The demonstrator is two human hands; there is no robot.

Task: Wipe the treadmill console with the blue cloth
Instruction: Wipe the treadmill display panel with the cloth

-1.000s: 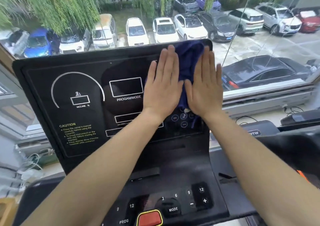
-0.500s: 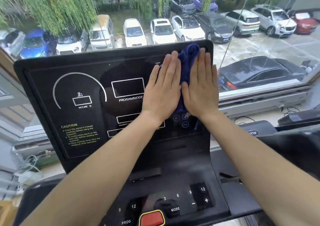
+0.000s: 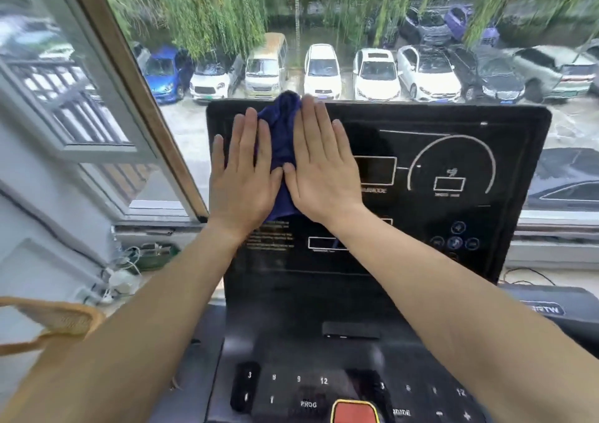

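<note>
The black treadmill console (image 3: 421, 260) stands upright before a window, with white dial and box markings on its face. A dark blue cloth (image 3: 279, 137) lies bunched against the console's upper left corner. My left hand (image 3: 241, 176) presses flat on the cloth's left side, fingers straight. My right hand (image 3: 321, 166) presses flat on its right side, fingers straight too. Most of the cloth is hidden under both palms; only a strip between the hands and a fold at the top edge show.
Below the display sits a button panel (image 3: 324, 387) with a red stop button (image 3: 355, 412). A window frame (image 3: 142, 98) runs along the left. Cables and a plug strip (image 3: 123, 280) lie on the sill. A tan object (image 3: 55, 322) is at lower left.
Both hands have slid the cloth from the console's right side across to its upper left corner. The view has swung left, so the console now sits right of centre.
</note>
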